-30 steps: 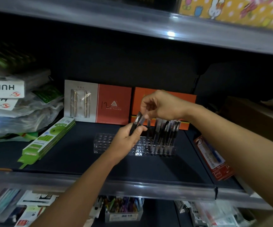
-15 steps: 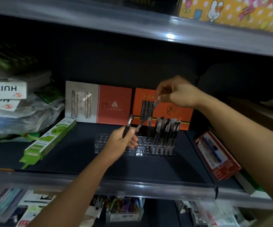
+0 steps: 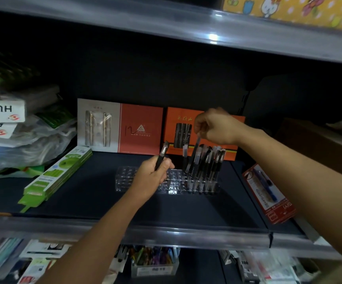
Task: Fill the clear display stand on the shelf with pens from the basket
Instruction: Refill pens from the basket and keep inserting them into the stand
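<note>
A clear display stand (image 3: 125, 177) with rows of holes sits on the dark shelf. Several black pens (image 3: 211, 160) stand upright in its right part; its left part holds none. My left hand (image 3: 151, 177) hovers over the stand's middle and grips a black pen (image 3: 162, 154) that points up and to the right. My right hand (image 3: 215, 128) is above the standing pens and pinches the top of another pen (image 3: 193, 154), whose lower end hangs down near the stand's holes. The basket is out of view.
Two orange pen gift boxes (image 3: 141, 128) lean against the back wall behind the stand. A green pack (image 3: 57, 175) lies to the left, below stacked bags and white boxes (image 3: 2, 111). A red pen pack (image 3: 268, 193) lies at the right. An upper shelf (image 3: 186, 23) overhangs.
My right hand pulled one pen out of my left hand's grip, lifted it up and to the right, and now lowers it toward the stand. My left hand keeps one pen.
</note>
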The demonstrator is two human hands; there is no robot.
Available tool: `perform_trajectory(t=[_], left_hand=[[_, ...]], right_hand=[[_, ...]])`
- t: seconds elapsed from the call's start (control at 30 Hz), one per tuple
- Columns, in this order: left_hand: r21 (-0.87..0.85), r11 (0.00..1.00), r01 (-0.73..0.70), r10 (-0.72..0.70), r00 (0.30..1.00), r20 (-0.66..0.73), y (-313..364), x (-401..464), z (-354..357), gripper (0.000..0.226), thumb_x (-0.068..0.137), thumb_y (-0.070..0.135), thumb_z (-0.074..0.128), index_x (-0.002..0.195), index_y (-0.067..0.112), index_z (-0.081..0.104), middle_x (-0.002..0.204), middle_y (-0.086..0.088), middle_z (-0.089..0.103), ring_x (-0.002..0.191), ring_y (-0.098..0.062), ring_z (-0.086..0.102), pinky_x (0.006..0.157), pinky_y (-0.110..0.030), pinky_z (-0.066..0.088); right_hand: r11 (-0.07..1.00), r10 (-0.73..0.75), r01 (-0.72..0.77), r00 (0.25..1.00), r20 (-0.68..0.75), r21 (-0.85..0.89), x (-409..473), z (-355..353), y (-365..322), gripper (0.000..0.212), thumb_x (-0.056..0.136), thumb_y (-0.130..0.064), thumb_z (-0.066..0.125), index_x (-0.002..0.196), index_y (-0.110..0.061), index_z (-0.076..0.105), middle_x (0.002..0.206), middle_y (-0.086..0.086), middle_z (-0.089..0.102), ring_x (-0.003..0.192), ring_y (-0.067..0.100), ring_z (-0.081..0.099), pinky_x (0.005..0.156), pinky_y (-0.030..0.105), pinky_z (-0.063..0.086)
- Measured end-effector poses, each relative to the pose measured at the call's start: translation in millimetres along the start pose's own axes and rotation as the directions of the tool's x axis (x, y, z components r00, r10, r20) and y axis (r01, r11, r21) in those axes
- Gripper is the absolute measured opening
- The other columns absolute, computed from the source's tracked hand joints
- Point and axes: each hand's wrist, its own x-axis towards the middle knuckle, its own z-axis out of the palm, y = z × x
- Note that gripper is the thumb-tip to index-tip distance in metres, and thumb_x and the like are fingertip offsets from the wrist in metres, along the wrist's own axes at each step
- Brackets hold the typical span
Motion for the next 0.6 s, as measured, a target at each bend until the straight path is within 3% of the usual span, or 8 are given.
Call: perform_trajectory(t=[0.17,0.33,0.43,0.6], left_hand=[[0.022,1.000,0.006,-0.006,1.000,0.008,-3.5,1.0,-0.3,0.024,0.097,0.027,0.049,0.080,0.015,0.062,0.051,0.010,0.041,0.046,-0.005,0.037,0.048,-0.018,0.032],[0.010,1.000,0.013,-0.013,0.999,0.034,-1.3,-0.7,-1.7,0.033,0.087,0.047,0.047,0.079,0.017,0.059,0.049,0.017,0.041,0.046,0.001,0.035,0.051,-0.019,0.030],[-0.001,1.000,0.027,-0.027,0.999,0.035,-2.0,-1.0,-3.1,0.038,0.088,0.052,0.043,0.081,0.018,0.059,0.053,0.014,0.039,0.049,-0.002,0.035,0.054,-0.020,0.030],[-0.065,0.995,0.070,-0.067,0.997,0.047,-4.4,0.4,-2.9,0.039,0.098,0.044,0.033,0.081,0.019,0.057,0.059,0.004,0.037,0.054,-0.009,0.033,0.056,-0.025,0.029]], right_hand=[[0.999,-0.031,0.031,1.000,-0.004,-0.031,6.6,9.7,2.8,0.017,0.081,0.004,0.057,0.085,-0.007,0.069,0.081,0.003,0.067,0.078,0.017,0.063,0.069,0.031,0.053],[0.998,-0.055,0.055,0.999,0.001,-0.016,11.0,10.6,1.7,0.016,0.082,0.002,0.056,0.080,-0.008,0.068,0.077,-0.001,0.064,0.076,0.014,0.059,0.063,0.021,0.046],[0.997,-0.070,0.070,0.998,-0.003,-0.014,12.1,10.3,-0.2,0.016,0.082,0.003,0.057,0.085,-0.006,0.070,0.082,0.002,0.067,0.079,0.015,0.062,0.069,0.028,0.052],[0.998,-0.067,0.067,0.998,0.012,-0.011,13.1,8.7,-3.4,0.016,0.082,0.004,0.059,0.087,-0.006,0.071,0.083,0.002,0.069,0.077,0.013,0.063,0.068,0.026,0.054]])
